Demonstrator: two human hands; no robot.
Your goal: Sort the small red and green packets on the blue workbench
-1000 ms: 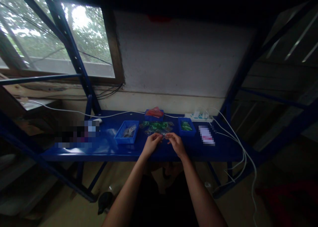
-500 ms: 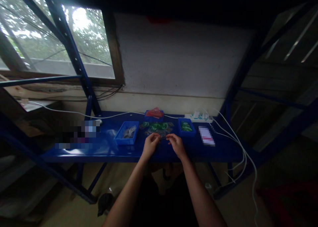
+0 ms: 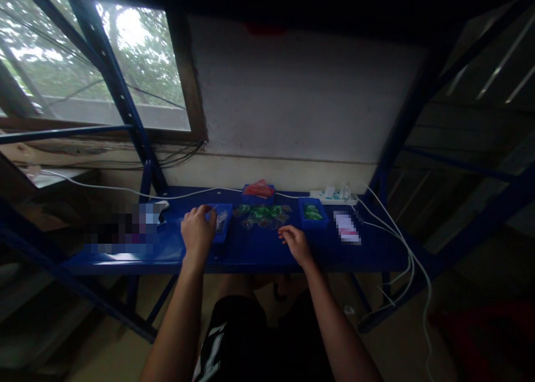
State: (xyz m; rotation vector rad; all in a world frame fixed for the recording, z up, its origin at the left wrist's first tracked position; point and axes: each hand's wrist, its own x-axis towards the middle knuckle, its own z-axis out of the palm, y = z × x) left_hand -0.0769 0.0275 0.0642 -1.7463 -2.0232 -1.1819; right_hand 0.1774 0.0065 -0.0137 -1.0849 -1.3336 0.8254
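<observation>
My left hand (image 3: pixel 198 231) hovers over the left blue tray (image 3: pixel 221 236), which holds small clear packets (image 3: pixel 221 220). Its fingers curve down, and whether they touch a packet is hidden. My right hand (image 3: pixel 295 242) hangs above the front part of the blue table (image 3: pixel 251 255), fingers bent and close together; anything between them is too small to make out. Just beyond it, clear and green packets (image 3: pixel 263 213) lie spread in the middle of the table.
Another blue tray (image 3: pixel 314 221) holds green packets, and a blue box (image 3: pixel 259 193) with red plastic stands at the back. A white power strip (image 3: pixel 332 197), white cables (image 3: pixel 388 232) and a blurred phone-like object (image 3: pixel 346 227) are at the right.
My left hand has moved left from the middle packets to the left tray. My right hand has stayed almost where it was.
</observation>
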